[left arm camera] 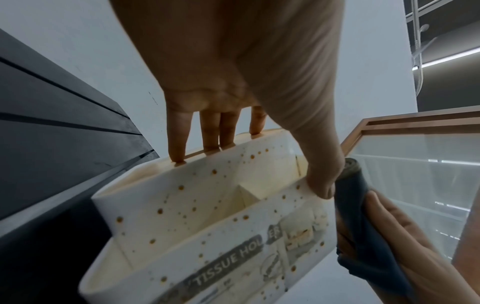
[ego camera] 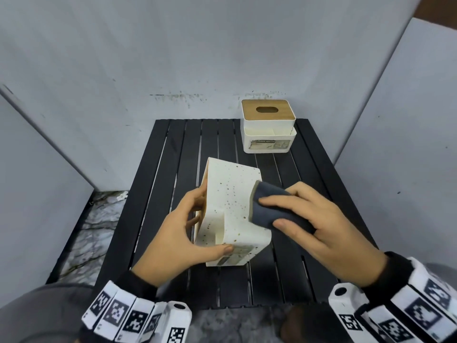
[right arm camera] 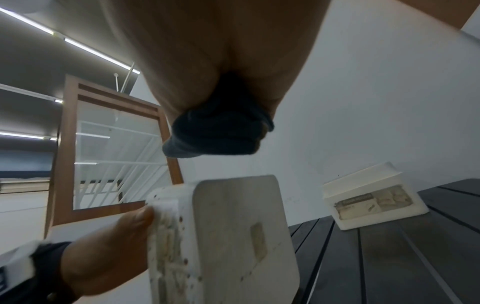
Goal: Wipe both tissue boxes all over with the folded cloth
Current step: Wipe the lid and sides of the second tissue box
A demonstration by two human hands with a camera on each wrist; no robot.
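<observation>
A white speckled tissue box (ego camera: 232,214) (left arm camera: 207,226) (right arm camera: 228,236) stands tipped on its side at the middle of the black slatted table (ego camera: 173,149). My left hand (ego camera: 178,233) grips its left side, fingers over the far rim and thumb on the labelled front. My right hand (ego camera: 314,224) holds the folded dark blue cloth (ego camera: 274,206) (left arm camera: 353,197) (right arm camera: 221,135) against the box's upper right edge. The second tissue box (ego camera: 269,129) (right arm camera: 374,199), white with a wooden lid, stands upright at the table's far right.
Grey panels (ego camera: 123,58) wall in the table at the back and on both sides. A marble-patterned floor (ego camera: 91,231) shows left of the table. Bare table slats lie between the two boxes and in front of the held one.
</observation>
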